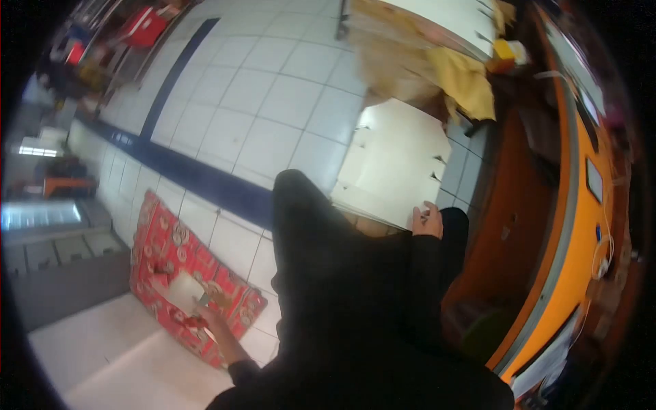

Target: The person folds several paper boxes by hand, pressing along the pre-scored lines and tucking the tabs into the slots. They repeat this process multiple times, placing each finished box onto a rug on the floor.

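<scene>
Here, left hand [205, 321] touching red patterned box [171, 266], right hand [427, 220] on white cardboard [393, 164].

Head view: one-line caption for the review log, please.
Seated person's left hand reaches a red patterned flattened box on the tiled floor; right hand touches a stack of white die-cut sheets.
</scene>
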Demonstrator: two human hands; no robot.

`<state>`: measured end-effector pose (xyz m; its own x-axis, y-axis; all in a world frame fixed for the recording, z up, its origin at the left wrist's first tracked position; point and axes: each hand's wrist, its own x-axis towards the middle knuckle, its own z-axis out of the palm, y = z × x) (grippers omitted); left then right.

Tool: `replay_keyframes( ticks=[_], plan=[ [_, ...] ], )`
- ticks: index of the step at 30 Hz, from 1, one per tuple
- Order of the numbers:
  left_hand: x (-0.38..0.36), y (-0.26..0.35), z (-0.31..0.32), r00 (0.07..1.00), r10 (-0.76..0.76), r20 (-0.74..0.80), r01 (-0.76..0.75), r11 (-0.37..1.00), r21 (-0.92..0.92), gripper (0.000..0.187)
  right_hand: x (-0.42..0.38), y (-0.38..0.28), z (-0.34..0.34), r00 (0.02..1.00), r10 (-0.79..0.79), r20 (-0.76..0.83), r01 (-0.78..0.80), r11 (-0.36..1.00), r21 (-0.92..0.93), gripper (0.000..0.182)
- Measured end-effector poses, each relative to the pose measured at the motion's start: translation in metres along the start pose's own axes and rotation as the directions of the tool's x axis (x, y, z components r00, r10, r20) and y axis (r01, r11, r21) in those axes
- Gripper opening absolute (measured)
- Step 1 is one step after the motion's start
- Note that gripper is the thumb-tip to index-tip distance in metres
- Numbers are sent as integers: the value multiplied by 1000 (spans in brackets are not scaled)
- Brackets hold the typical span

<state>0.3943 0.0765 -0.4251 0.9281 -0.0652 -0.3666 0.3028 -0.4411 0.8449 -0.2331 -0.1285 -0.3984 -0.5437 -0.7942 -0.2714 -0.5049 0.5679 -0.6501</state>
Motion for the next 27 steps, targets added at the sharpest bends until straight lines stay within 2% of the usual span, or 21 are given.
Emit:
replay_keyframes(
  ticks=[1,2,3,4,5,6,7,8,10,11,13,14,16,17,18,20,21,22,24,26,27],
  plan=[
    [-18,-2,29,996,89,14,-90,990,106,52,3,14,-4,994,-30,-104,6,975,-221,52],
    [-52,2,71,968,223,116,-244,945,217,53,5,22,-6,992,-15,-127,-13,977,-215,52],
    [-86,15,113,912,324,253,-381,897,226,54,16,13,4,989,48,-141,-80,970,-230,57],
    [-153,43,153,743,538,398,-649,725,233,54,21,17,6,981,121,-152,-154,960,-233,62],
    [-175,39,195,625,566,537,-646,762,-52,51,25,19,8,980,116,-160,-147,969,-199,65],
    [-230,71,227,477,516,712,-639,759,-123,51,26,19,11,978,115,-172,-146,972,-183,65],
    [-277,92,251,384,490,783,-657,740,-142,53,25,19,15,979,90,-181,-117,982,-145,64],
    [-297,101,279,164,501,850,-870,480,-115,57,25,21,20,979,68,-193,-90,990,-107,64],
    [-318,73,336,14,549,836,-952,264,-157,57,28,40,31,979,42,-201,-61,994,-90,64],
    [-329,66,351,-10,557,831,-952,248,-178,57,29,44,32,979,7,-204,-25,996,-88,63],
    [-348,58,377,86,330,940,-975,221,12,57,23,39,32,974,2,-226,-22,996,-87,62],
    [-351,54,386,51,330,943,-978,206,-19,57,20,39,29,973,-7,-229,-18,994,-106,60],
    [-353,42,390,16,104,994,-974,227,-8,61,26,49,34,961,-40,-272,5,992,-128,59],
    [-357,34,380,-18,228,974,-976,209,-67,63,23,42,33,963,-12,-268,-14,995,-96,59],
    [-359,25,373,-39,227,973,-976,202,-86,63,22,37,32,965,13,-261,-31,998,-64,58],
    [-360,9,365,-45,421,906,-958,239,-158,63,24,38,35,956,7,-292,-36,995,-93,58],
    [-364,10,360,-19,385,923,-956,264,-130,61,21,37,35,959,4,-283,-33,995,-97,58],
    [-363,5,360,-39,377,925,-955,259,-146,61,19,35,34,961,2,-278,-31,994,-102,58],
    [-361,-1,363,-154,584,797,-962,94,-255,59,17,29,33,948,32,-317,-66,993,-97,59],
    [-368,14,361,-166,580,798,-947,133,-294,51,16,23,28,957,72,-279,-95,993,-71,60],
    [-369,24,359,-141,519,843,-967,108,-229,45,17,30,34,892,-45,-450,16,998,-67,53]
  ],
)
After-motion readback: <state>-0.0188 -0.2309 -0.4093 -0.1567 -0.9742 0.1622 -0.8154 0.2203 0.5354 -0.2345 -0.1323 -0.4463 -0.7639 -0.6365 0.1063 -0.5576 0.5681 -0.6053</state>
